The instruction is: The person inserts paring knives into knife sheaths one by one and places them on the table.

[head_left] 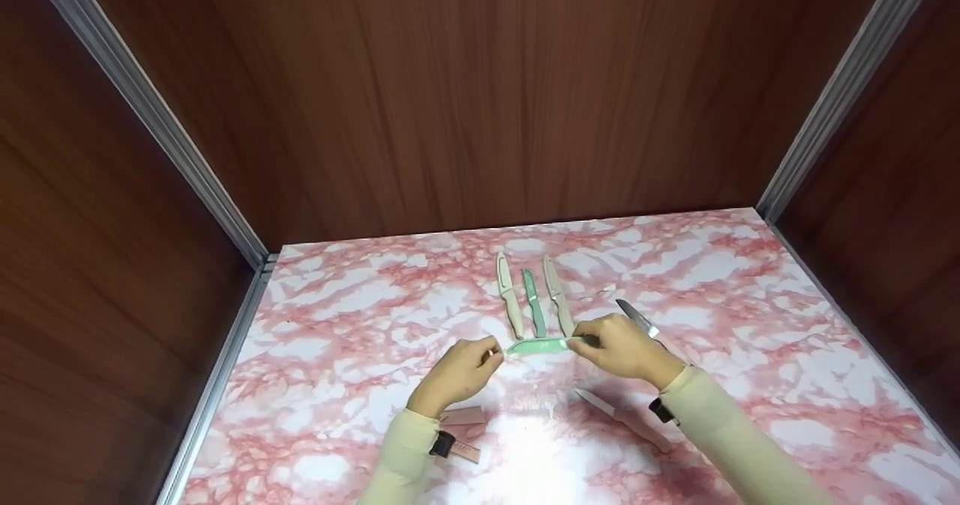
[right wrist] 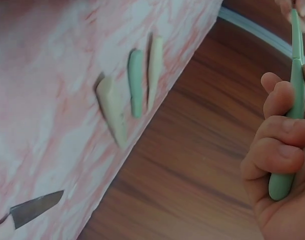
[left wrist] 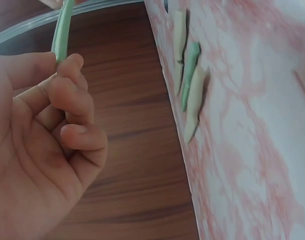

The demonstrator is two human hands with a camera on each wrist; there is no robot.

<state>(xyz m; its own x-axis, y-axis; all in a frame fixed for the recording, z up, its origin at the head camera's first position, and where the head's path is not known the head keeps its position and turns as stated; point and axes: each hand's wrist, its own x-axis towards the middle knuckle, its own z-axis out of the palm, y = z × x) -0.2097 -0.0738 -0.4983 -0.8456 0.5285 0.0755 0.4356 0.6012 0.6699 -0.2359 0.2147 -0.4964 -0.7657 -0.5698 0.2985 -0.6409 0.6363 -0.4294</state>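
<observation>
Knife (head_left: 540,346), pale green, and what a line it made: we saw it just on the near side of the row of three knives (head_left: 534,302), its long axis running left to right while theirs pointed away from us. There was the right hand (head_left: 619,347), the nearer one to that row, fingers wrapped round the green handle! Across from it, the left hand (head_left: 459,370) pinched the opposite, tapering end, though its fingertips showed so small that we couldn't fairly judge how firmly. Right of the row, we had a bare-bladed knife (head_left: 636,316) lying angled.
</observation>
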